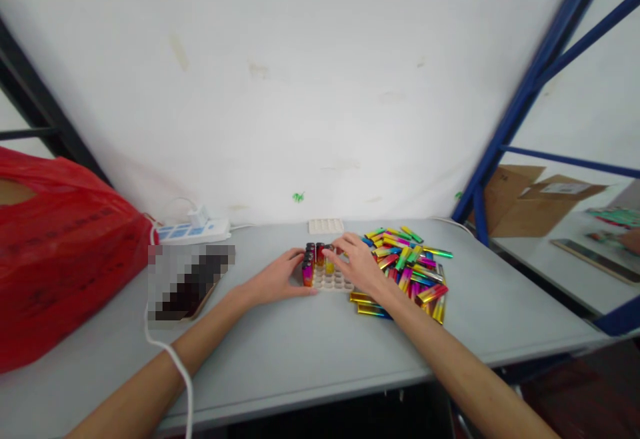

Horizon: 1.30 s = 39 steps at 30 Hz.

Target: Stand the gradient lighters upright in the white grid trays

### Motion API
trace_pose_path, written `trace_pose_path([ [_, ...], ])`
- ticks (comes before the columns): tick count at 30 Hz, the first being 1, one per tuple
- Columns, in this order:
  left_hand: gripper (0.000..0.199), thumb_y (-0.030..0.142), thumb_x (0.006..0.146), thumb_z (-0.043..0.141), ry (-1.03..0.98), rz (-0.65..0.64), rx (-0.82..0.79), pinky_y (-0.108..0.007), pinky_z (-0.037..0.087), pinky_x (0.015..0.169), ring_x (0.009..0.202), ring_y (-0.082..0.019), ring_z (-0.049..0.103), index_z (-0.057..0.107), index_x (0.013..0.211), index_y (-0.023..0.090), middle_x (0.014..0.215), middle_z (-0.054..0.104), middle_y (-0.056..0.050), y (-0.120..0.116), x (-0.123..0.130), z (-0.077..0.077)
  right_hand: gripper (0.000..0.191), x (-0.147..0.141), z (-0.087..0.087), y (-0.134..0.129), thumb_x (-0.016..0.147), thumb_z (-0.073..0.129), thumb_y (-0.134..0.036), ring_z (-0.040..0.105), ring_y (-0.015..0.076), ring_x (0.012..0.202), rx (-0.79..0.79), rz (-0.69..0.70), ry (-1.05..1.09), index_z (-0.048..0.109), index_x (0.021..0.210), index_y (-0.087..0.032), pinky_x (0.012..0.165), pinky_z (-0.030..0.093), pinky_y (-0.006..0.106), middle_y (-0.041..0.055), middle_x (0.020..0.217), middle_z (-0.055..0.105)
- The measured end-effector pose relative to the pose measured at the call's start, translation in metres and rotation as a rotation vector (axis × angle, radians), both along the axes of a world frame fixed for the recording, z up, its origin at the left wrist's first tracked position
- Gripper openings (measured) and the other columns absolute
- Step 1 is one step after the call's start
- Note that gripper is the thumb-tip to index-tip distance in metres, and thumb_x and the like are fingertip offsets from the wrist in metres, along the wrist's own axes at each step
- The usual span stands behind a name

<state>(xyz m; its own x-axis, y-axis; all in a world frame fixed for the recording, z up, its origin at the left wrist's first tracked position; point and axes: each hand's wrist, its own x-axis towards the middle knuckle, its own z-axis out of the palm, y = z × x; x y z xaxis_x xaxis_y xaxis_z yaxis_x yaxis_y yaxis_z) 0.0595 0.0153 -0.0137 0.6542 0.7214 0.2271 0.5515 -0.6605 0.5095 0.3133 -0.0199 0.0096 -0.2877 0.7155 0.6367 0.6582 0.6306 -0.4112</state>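
A pale tray [333, 282] with rows of round-edged pockets lies on the table, its left pockets filled with several upright lighters [308, 272] in shiny purple, red and orange with black tops. At the tray's left end is my left hand [280, 276], thumb stretched along the near edge and fingers spread by the lighters. My right hand [357, 262] reaches over the tray from the right, with thumb and fingers closed at the top of an upright yellow lighter [329, 266]. To the right lies a loose heap of shiny multicoloured lighters [405, 269], partly behind my right forearm.
Behind the tray, another pale tray [326, 226] rests by the wall. On the left are a phone [193, 286], a white power strip [195, 230], a trailing white cable [170, 349] and a red plastic bag [65, 259]. Blue metal frame posts [525, 99] and a cardboard box [530, 202] stand right.
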Motion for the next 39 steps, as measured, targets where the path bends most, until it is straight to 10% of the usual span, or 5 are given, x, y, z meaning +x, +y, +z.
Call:
trace_pose_path([
  [4,0.078,0.062,0.080,0.086,0.005,-0.016,0.005,-0.049,0.043,0.124,0.139,-0.038,0.058,0.064,0.142,0.020,0.150,0.060,-0.015,0.001,0.000,-0.002,0.042,0.000,0.000,0.000,0.110,0.054,-0.049,0.065,0.0174,0.067,-0.093,-0.010,0.043,0.065,0.080,-0.021,0.069,0.044,0.029,0.0016,0.072,0.071],
  [21,0.080,0.063,0.080,0.086,-0.011,-0.011,0.031,-0.051,0.046,0.123,0.137,-0.038,0.060,0.063,0.144,0.020,0.149,0.061,-0.015,0.001,-0.001,-0.002,0.029,-0.014,0.010,0.002,0.111,0.057,-0.042,0.071,0.0211,0.081,-0.227,-0.179,-0.416,0.073,0.108,-0.018,0.069,0.040,0.028,0.0090,0.092,0.079],
  [28,0.076,0.060,0.081,0.086,0.004,-0.016,0.010,-0.052,0.045,0.125,0.140,-0.038,0.058,0.063,0.142,0.020,0.150,0.060,-0.016,-0.001,0.001,0.003,0.040,-0.005,0.010,0.002,0.112,0.052,-0.047,0.071,0.0199,0.083,-0.204,-0.028,-0.499,0.074,0.094,-0.018,0.080,0.045,0.029,0.0070,0.088,0.077],
  [39,0.077,0.066,0.080,0.084,0.033,0.009,-0.005,-0.054,0.044,0.125,0.141,-0.041,0.057,0.065,0.138,0.020,0.149,0.060,-0.018,0.000,0.000,0.002,0.039,0.065,-0.006,0.045,0.102,0.057,-0.014,0.061,0.0310,0.131,-0.298,-0.450,-0.577,0.065,0.140,-0.014,0.112,0.042,0.041,0.0179,0.139,0.070],
])
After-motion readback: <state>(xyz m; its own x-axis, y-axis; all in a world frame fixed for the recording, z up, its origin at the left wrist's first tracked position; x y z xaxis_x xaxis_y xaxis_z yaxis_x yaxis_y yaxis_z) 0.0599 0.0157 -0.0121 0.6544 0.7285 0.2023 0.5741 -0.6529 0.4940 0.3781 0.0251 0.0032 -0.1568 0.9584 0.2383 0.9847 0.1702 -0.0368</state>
